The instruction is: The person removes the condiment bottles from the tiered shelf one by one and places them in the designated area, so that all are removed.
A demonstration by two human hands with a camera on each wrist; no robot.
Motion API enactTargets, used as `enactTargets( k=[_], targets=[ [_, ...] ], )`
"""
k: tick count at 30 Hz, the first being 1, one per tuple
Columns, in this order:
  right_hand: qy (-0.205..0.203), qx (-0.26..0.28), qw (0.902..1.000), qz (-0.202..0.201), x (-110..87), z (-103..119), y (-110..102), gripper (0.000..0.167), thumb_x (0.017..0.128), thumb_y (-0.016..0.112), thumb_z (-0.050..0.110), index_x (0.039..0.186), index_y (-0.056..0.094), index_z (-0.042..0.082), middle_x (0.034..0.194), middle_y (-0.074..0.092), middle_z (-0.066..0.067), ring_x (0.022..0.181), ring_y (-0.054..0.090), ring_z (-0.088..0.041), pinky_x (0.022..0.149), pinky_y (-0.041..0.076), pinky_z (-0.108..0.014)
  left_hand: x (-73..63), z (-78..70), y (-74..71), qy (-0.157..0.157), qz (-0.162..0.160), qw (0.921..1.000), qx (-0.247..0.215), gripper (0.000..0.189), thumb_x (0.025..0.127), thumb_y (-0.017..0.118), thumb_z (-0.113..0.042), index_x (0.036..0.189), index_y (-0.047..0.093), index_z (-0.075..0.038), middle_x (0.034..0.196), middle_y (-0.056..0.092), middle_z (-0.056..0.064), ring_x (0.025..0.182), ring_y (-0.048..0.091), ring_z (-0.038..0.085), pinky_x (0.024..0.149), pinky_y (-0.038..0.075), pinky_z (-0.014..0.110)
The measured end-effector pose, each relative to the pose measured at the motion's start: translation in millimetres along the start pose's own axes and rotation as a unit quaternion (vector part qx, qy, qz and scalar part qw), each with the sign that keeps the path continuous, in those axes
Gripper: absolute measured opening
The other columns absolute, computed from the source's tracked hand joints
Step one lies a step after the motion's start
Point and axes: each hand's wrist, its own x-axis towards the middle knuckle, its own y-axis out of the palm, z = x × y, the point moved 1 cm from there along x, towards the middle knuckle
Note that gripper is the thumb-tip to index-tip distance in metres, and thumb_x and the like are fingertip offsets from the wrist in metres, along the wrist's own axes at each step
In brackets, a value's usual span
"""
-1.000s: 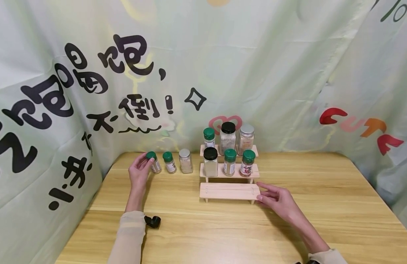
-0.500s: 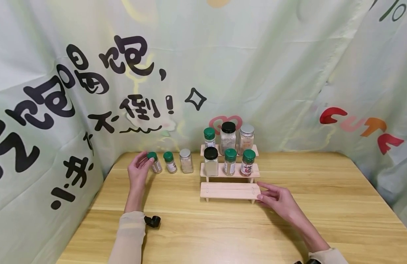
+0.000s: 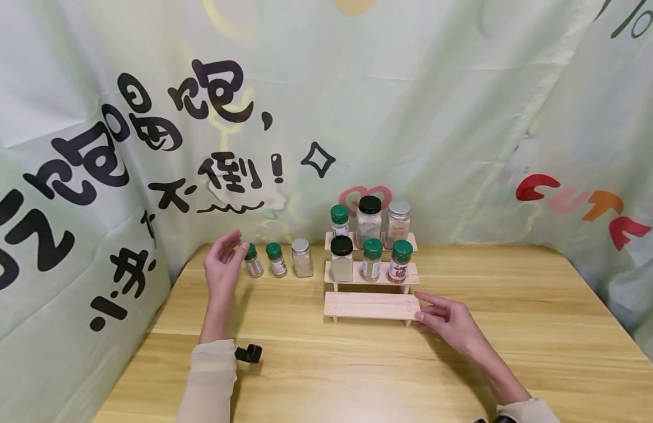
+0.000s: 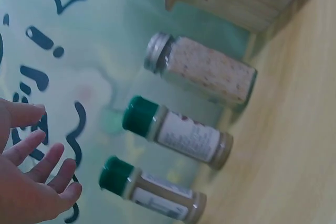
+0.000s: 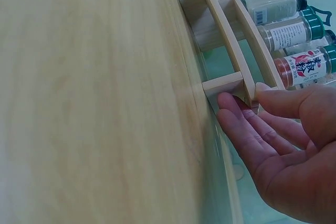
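My left hand (image 3: 223, 267) hovers with loose, spread fingers just left of the nearest green-capped spice bottle (image 3: 254, 268). In the left wrist view its fingers are apart from that bottle. A second green-capped bottle (image 4: 184, 136) and a silver-lidded jar (image 4: 207, 72) stand upright beside it in a row. My right hand (image 3: 453, 323) grips the right end of a three-step wooden spice rack (image 3: 371, 304) at its lowest step. Seen from the right wrist, the thumb lies against the step's end and the fingers curl beneath. Part of that end is hidden.
The rack's middle step bears a black-lidded jar (image 3: 341, 263) and two green-capped bottles. On its top step stand a green-capped bottle (image 3: 339, 218), a black-lidded jar (image 3: 369, 223) and a silver-lidded jar (image 3: 398, 226). A printed curtain (image 3: 453, 147) hangs behind the wooden table (image 3: 358, 376).
My left hand has come off the leftmost green-capped bottle's cap and lifted slightly, its fingers spreading. My right hand stays at the rack's end. The head view has shifted a little.
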Motion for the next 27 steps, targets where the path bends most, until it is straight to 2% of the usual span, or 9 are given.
enactTargets(
  k=[7,10,16,23,27],
  targets=[
    [0.001,0.006,1.0000,-0.001,-0.6,0.2,-1.5,0.051,0.096,0.065,-0.007,0.143,0.048,-0.014,0.110,0.070,-0.029,0.092,0.075,-0.028,0.083,0.062,-0.033,-8.5,-17.3,14.6,0.011,0.025,0.9994,-0.023,0.035,0.095,0.069,0.004,0.128,0.063,0.008,0.124,0.065,0.016,0.119,0.061,0.029,0.105,0.050,0.026],
    [0.000,0.003,1.0000,0.000,-0.7,-0.3,-1.5,0.051,0.096,0.065,-0.007,0.143,0.048,-0.015,0.110,0.070,-0.029,0.093,0.074,-0.029,0.083,0.062,-0.032,-12.5,-21.0,19.3,0.010,0.042,0.9987,-0.027,0.034,0.094,0.069,0.004,0.128,0.063,0.008,0.125,0.066,0.018,0.117,0.063,0.026,0.101,0.052,0.023],
    [-0.003,-0.005,1.0000,-0.001,-0.6,-0.5,-1.4,0.050,0.096,0.066,-0.006,0.142,0.049,-0.014,0.110,0.070,-0.029,0.093,0.074,-0.030,0.083,0.062,-0.032,-19.1,-23.0,28.0,0.017,0.095,0.9950,-0.025,0.031,0.094,0.071,0.002,0.125,0.065,0.008,0.128,0.064,0.028,0.112,0.066,0.023,0.097,0.054,0.023],
    [0.000,0.001,1.0000,0.001,-0.5,-0.3,-1.3,0.050,0.097,0.065,-0.006,0.143,0.048,-0.014,0.110,0.070,-0.029,0.093,0.074,-0.029,0.083,0.062,-0.033,-26.9,-26.6,40.0,0.039,0.147,0.9878,-0.037,0.031,0.092,0.073,0.005,0.122,0.066,0.009,0.122,0.067,0.027,0.113,0.066,0.036,0.096,0.056,0.027],
    [0.004,0.004,1.0000,0.002,-0.6,-0.3,-1.3,0.050,0.097,0.064,-0.007,0.144,0.047,-0.014,0.109,0.070,-0.028,0.093,0.075,-0.030,0.083,0.062,-0.033,-32.0,-30.4,46.3,0.045,0.169,0.9838,-0.041,0.031,0.091,0.073,0.006,0.122,0.066,0.009,0.119,0.068,0.026,0.111,0.066,0.037,0.095,0.057,0.029]
  ],
)
